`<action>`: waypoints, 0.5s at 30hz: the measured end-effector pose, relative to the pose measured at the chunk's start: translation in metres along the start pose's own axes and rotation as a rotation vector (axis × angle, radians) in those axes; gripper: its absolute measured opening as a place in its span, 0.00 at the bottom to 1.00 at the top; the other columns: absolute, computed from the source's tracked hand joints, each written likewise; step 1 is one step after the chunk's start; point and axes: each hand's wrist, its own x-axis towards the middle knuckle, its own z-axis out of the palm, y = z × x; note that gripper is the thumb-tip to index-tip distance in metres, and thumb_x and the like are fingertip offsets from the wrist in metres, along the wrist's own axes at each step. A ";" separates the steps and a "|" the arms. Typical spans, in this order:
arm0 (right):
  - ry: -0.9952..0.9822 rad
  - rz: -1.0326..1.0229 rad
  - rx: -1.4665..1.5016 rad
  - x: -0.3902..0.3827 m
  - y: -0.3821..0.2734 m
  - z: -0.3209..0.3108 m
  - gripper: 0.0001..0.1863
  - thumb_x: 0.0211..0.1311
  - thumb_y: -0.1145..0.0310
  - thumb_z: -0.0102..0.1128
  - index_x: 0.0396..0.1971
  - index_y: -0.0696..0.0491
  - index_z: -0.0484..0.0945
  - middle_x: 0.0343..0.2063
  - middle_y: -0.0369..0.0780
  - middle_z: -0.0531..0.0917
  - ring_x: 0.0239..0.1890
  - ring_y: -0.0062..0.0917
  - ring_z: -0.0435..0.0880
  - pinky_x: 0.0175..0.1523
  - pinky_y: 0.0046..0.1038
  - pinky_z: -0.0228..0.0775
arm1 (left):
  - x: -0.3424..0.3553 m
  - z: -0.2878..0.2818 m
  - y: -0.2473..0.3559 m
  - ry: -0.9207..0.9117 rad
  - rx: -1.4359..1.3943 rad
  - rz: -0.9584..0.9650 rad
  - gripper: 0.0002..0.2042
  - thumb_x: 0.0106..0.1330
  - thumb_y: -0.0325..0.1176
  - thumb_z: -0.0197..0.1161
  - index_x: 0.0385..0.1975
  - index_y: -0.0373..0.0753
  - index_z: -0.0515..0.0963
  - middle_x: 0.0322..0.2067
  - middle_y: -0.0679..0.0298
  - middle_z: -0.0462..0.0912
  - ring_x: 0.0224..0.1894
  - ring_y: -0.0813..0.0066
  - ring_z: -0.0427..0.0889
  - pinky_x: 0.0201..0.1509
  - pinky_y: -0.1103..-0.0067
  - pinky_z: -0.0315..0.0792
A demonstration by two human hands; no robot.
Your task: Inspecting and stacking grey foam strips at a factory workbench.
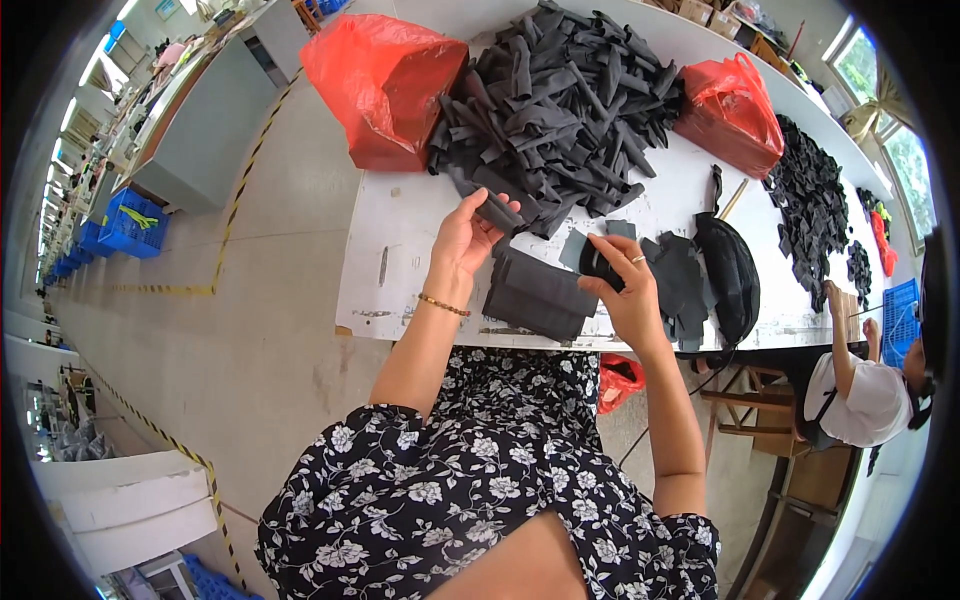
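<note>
My left hand (468,235), with a beaded bracelet at the wrist, is closed round a folded strip of black fabric (499,213) at the near edge of a big heap of similar strips (560,100). To its right, my right hand (625,285), wearing a ring, is curled with thumb and fingers round a dark, flat piece (600,268); its exact kind is partly hidden by the fingers. Below and between both hands lies a neat stack of black fabric strips (538,297). Flat dark grey pieces (680,285) are spread just right of my right hand.
On the white table (385,240) stand two red plastic bags (385,95), (730,112) beside the heap. A black pouch (728,275) lies at right, beyond it small black pieces (808,200). A co-worker (860,395) sits at the right. A red bag (620,383) hangs below the table edge.
</note>
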 end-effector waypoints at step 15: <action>0.011 -0.021 -0.065 0.015 0.000 0.029 0.22 0.51 0.73 0.69 0.49 0.54 0.81 0.40 0.43 0.75 0.43 0.34 0.75 0.44 0.30 0.70 | -0.012 0.015 -0.032 0.044 0.257 0.027 0.14 0.60 0.35 0.70 0.40 0.37 0.75 0.34 0.61 0.83 0.36 0.68 0.85 0.39 0.74 0.81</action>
